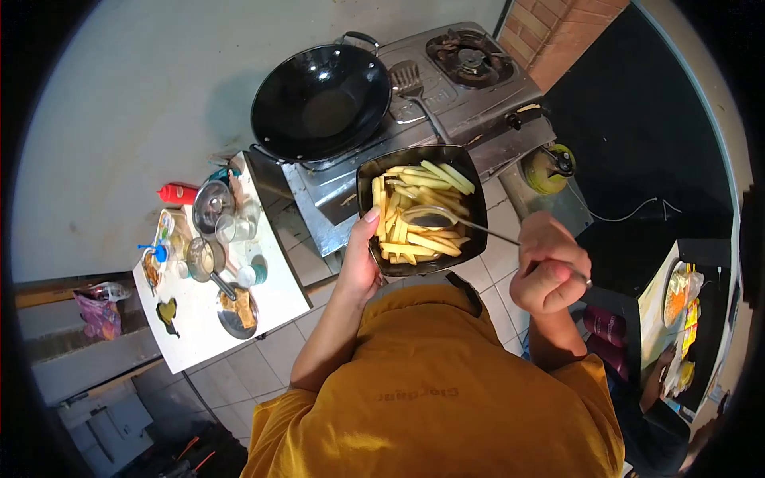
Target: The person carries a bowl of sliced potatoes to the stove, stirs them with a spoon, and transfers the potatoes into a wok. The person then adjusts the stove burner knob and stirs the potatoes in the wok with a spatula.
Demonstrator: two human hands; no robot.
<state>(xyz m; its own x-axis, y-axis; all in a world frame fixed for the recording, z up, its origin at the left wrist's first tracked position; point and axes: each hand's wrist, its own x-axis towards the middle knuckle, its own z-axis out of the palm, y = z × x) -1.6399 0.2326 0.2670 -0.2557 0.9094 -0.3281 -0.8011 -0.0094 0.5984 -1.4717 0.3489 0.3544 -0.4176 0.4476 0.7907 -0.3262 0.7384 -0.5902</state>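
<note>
A black square bowl (475, 205) holds cut potato sticks (410, 239) and is held at its left side by my left hand (361, 259), the thumb over the rim. My right hand (551, 269) is closed around the handle of a metal spoon (498, 234). The spoon's head lies over the potato sticks, inside the bowl. Just beyond the bowl, a large black wok (323, 103) sits on the left side of the gas stove (454, 119). A slotted metal spatula (426, 111) rests on the stovetop between the wok and the right burner (472, 62).
On the left, a white table (271, 279) carries a red bottle (177, 193), glasses, a strainer and a metal plate (237, 315). A green gas cylinder (548, 169) stands right of the stove. Another person's arm (657, 378) shows at the lower right, near food packets (692, 319).
</note>
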